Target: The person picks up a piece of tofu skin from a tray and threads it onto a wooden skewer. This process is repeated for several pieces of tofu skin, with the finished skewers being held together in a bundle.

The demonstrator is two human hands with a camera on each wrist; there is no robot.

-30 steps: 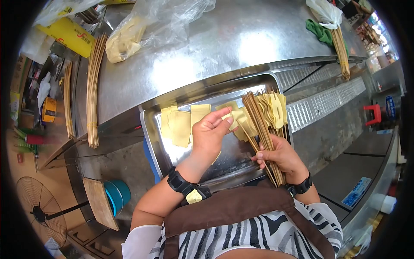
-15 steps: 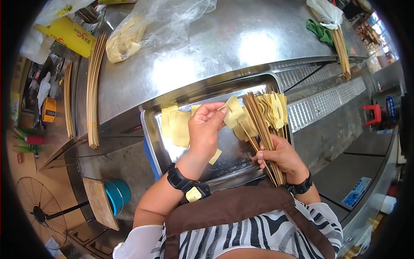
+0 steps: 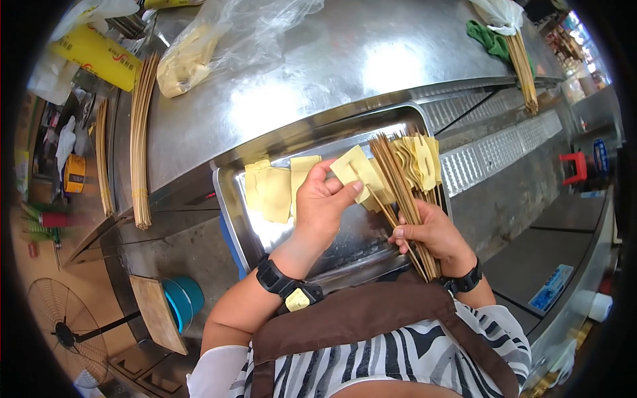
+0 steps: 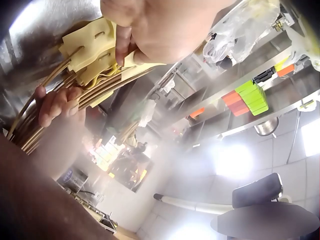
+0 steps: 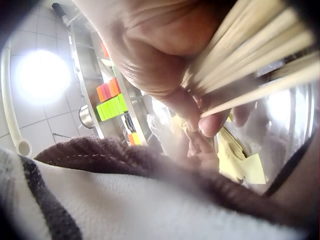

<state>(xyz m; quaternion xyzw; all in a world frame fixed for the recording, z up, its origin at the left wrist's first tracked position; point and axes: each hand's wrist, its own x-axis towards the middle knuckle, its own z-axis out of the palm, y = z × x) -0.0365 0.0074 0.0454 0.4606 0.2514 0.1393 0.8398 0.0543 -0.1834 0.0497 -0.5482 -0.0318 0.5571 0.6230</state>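
My left hand [image 3: 323, 207] pinches a pale yellow sheet [image 3: 350, 167] between thumb and fingers; a thin skewer's tip runs through the sheet, as the left wrist view also shows at the pierced sheet [image 4: 89, 44]. Curled round a bundle of wooden skewers [image 3: 397, 179] is my right hand [image 3: 434, 235], with one skewer held apart between thumb and finger. Several folded yellow sheets on skewers [image 3: 419, 159] lie right of the bundle, in the metal tray [image 3: 229, 219]. More flat sheets [image 3: 272, 192] lie at the tray's left side.
Beyond the tray stretches a steel table [image 3: 318, 73] with a plastic bag [image 3: 245, 33] on it. Long skewer bundles [image 3: 141, 146] lie at the left, another bundle [image 3: 522, 69] at the far right. A teal bucket [image 3: 182, 302] and a fan [image 3: 63, 328] stand lower left.
My left hand drew back slightly, then shifted its pinch on the sheet, which now lies flatter over the skewer tip. The right hand keeps its hold on the bundle. The view has shifted slightly.
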